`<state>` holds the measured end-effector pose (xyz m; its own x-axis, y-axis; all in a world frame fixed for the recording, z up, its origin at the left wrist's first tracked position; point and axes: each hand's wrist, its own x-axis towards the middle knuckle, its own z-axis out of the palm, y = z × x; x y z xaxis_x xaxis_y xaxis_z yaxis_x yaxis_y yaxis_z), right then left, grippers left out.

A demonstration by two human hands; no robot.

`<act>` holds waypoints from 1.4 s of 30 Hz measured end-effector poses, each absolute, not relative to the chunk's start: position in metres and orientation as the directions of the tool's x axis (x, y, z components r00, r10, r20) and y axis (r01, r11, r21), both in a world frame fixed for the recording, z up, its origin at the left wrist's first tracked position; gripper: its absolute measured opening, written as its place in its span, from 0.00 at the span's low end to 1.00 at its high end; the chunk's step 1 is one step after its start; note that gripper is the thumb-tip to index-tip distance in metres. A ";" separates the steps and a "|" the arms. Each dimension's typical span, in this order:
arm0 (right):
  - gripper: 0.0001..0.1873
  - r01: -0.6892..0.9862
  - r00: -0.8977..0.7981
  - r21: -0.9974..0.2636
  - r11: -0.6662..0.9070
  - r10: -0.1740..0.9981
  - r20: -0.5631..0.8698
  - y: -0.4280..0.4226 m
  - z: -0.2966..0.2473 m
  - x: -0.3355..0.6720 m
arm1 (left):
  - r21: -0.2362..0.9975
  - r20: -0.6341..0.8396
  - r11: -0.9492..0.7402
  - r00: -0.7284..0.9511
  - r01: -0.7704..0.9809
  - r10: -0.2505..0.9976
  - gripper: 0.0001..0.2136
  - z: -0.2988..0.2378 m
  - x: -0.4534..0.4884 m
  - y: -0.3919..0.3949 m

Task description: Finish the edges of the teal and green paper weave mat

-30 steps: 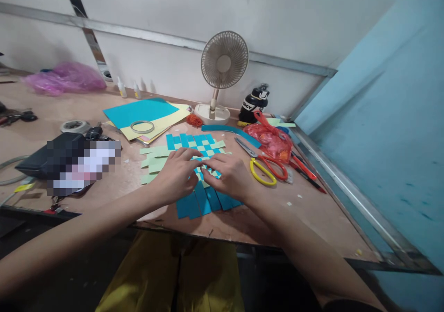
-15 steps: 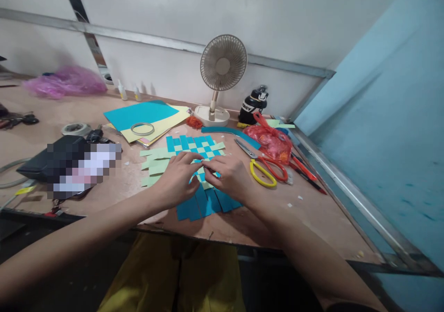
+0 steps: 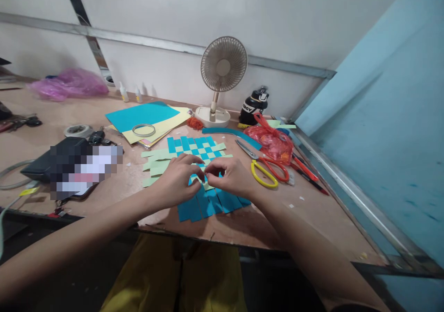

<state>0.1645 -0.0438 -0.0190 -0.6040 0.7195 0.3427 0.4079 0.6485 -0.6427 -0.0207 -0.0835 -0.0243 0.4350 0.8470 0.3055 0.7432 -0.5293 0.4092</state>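
A mat of blue and pale green paper strips [image 3: 208, 152] lies on the table, woven in a checkered pattern. Loose green strip ends [image 3: 157, 168] stick out at its left, and long blue strip ends [image 3: 203, 204] spread towards the near edge. Over the mat's middle, my left hand [image 3: 182, 175] rests with bent fingers, its thumb apart from the forefinger. My right hand [image 3: 229, 175] faces it, thumb and forefinger pinched together at a paper strip in the weave. The hands partly hide the strips beneath them.
Scissors [image 3: 265, 169] with red and yellow handles lie right of the mat, near a red plastic bag [image 3: 272, 143]. Behind stand a fan [image 3: 224, 64] and a black bottle [image 3: 253, 108]. Coloured sheets [image 3: 142, 115], a tape roll [image 3: 78, 131] and a black pouch [image 3: 52, 159] lie left.
My hands have drawn slightly apart at the fingertips. The right forefinger has curled towards its thumb, and more of the blue strips shows below it. The view has shifted slightly.
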 end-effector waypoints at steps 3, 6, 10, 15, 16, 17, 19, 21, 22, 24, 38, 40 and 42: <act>0.05 0.373 -0.588 -0.740 0.560 0.759 0.279 -0.041 -0.021 0.165 | 0.428 0.307 -0.530 0.434 0.732 0.847 0.09 -0.024 -0.021 -0.084; 0.05 0.350 -0.560 -0.809 0.473 0.798 0.225 -0.037 -0.024 0.165 | 0.453 0.306 -0.531 0.434 0.716 0.847 0.09 -0.023 -0.022 -0.084; 0.07 0.300 -0.541 -0.890 0.343 0.830 0.138 -0.034 -0.025 0.165 | 0.466 0.315 -0.542 0.441 0.700 0.840 0.09 -0.021 -0.024 -0.086; 0.07 0.336 -0.531 -0.876 0.346 0.838 0.128 -0.037 -0.023 0.164 | 0.492 0.287 -0.529 0.445 0.691 0.848 0.08 -0.017 -0.028 -0.090; 0.07 0.348 -0.529 -0.863 0.366 0.837 0.142 -0.038 -0.023 0.164 | 0.500 0.279 -0.524 0.445 0.689 0.851 0.07 -0.017 -0.029 -0.091; 0.06 0.361 -0.527 -0.848 0.389 0.835 0.159 -0.038 -0.022 0.164 | 0.509 0.273 -0.520 0.444 0.686 0.853 0.06 -0.017 -0.030 -0.091; 0.06 0.385 -0.523 -0.812 0.438 0.829 0.199 -0.039 -0.022 0.165 | 0.522 0.272 -0.511 0.435 0.683 0.859 0.06 -0.017 -0.034 -0.091; 0.06 0.398 -0.530 -0.787 0.471 0.818 0.222 -0.039 -0.021 0.166 | 0.523 0.283 -0.502 0.416 0.688 0.864 0.06 -0.018 -0.037 -0.091; 0.06 0.397 -0.534 -0.783 0.478 0.815 0.226 -0.040 -0.020 0.167 | 0.518 0.292 -0.500 0.406 0.694 0.866 0.05 -0.018 -0.038 -0.091; 0.06 0.384 -0.546 -0.794 0.471 0.810 0.217 -0.042 -0.019 0.166 | 0.492 0.309 -0.500 0.395 0.713 0.865 0.05 -0.020 -0.040 -0.091; 0.06 0.355 -0.583 -0.739 0.572 0.754 0.303 -0.050 -0.017 0.159 | 0.350 0.349 -0.554 0.444 0.755 0.825 0.06 -0.022 -0.032 -0.093; 0.06 0.348 -0.591 -0.739 0.577 0.747 0.305 -0.049 -0.017 0.160 | 0.348 0.345 -0.557 0.449 0.754 0.824 0.06 -0.023 -0.032 -0.092; 0.06 0.357 -0.597 -0.731 0.582 0.744 0.300 -0.049 -0.018 0.160 | 0.352 0.345 -0.562 0.454 0.749 0.822 0.07 -0.024 -0.032 -0.092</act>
